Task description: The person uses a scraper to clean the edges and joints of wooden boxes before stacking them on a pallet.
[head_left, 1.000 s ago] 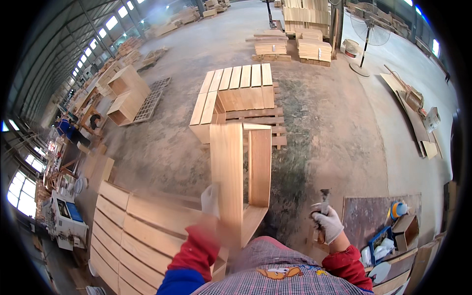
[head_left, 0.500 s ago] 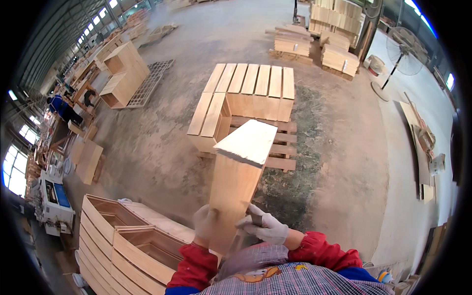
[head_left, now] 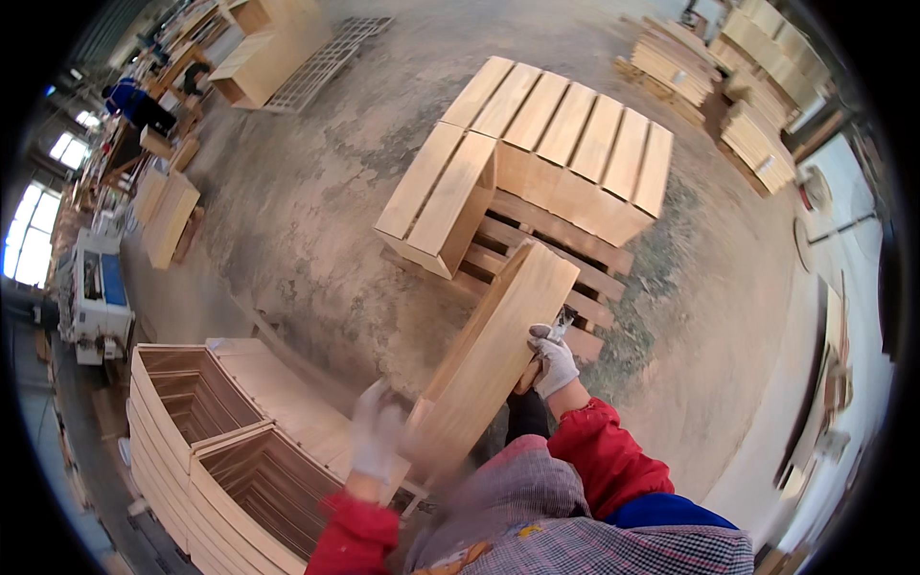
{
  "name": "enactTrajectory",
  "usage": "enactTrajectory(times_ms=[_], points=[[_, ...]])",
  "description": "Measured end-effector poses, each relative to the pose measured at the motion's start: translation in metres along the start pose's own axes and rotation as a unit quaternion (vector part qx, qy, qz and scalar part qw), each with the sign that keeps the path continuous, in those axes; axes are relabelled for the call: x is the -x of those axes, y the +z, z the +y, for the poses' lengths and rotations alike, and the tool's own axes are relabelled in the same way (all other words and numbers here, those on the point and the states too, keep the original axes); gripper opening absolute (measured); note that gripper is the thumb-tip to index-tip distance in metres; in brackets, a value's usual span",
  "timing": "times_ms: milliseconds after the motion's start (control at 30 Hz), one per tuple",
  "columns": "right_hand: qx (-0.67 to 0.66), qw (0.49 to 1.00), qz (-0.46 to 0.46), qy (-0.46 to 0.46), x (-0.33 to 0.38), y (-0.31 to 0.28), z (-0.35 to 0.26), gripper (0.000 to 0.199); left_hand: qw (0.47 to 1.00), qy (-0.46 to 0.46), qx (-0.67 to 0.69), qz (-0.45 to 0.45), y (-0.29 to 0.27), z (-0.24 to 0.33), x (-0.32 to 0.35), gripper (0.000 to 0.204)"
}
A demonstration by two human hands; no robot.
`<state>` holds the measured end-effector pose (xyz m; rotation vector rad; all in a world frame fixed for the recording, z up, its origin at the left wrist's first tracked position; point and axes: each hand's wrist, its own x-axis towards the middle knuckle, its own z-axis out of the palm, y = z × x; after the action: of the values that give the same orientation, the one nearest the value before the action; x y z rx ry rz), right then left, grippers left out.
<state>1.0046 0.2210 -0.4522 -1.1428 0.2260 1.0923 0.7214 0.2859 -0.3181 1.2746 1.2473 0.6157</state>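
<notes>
A long, pale wooden drawer [head_left: 508, 355] stands tilted in front of me, its hollow side toward the left. My right hand [head_left: 554, 364], in a whitish glove, is at its right side, fingers closed round a small tool [head_left: 563, 324] with a grey end and what looks like a brown handle; its exact kind I cannot make out. My left hand [head_left: 379, 431], also gloved, is smeared by motion just left of the drawer's lower end. Whether it touches the drawer does not show.
Close on the left stand stacked wooden drawers [head_left: 230, 460]. Ahead, more drawers [head_left: 575, 144] are stacked in an L shape on a slatted pallet [head_left: 604, 283]. Board piles [head_left: 671, 67] lie far right. A person in blue [head_left: 134, 101] bends at the far left, beyond a white machine [head_left: 101, 297].
The drawer has turned, so its hollow side now shows. My left hand has come off its left face and moved left; my right hand has moved up and right. The view has shifted.
</notes>
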Motion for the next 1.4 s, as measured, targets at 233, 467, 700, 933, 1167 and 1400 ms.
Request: enactTrajectory(times_ms=[233, 467, 700, 933, 1167, 1400], points=[[0.008, 0.998, 0.01, 0.066, -0.178, 0.036, -0.009, 0.034, 0.905, -0.304, -0.236, 0.183, -0.036, -0.086, 0.096, 0.021], [0.059, 0.994, -0.05, 0.075, -0.336, 0.051, -0.029, 0.037, 0.857, -0.469, -0.205, -0.064, 0.06, -0.024, 0.08, 0.041], [0.094, 0.994, -0.037, 0.042, -0.427, 0.063, -0.034, 0.035, 0.873, -0.436, -0.211, -0.045, 0.06, -0.047, 0.09, 0.036], [0.14, 0.988, -0.061, 0.018, -0.468, 0.078, -0.046, 0.036, 0.879, -0.409, -0.241, -0.047, 0.027, -0.088, 0.13, 0.036], [0.115, 0.992, -0.048, 0.005, -0.471, 0.083, -0.043, 0.035, 0.902, -0.371, -0.213, -0.052, 0.041, -0.084, 0.131, 0.035], [0.079, 0.996, -0.038, 0.021, -0.473, 0.086, -0.034, 0.037, 0.881, -0.456, -0.108, 0.064, 0.064, -0.05, 0.099, 0.032]])
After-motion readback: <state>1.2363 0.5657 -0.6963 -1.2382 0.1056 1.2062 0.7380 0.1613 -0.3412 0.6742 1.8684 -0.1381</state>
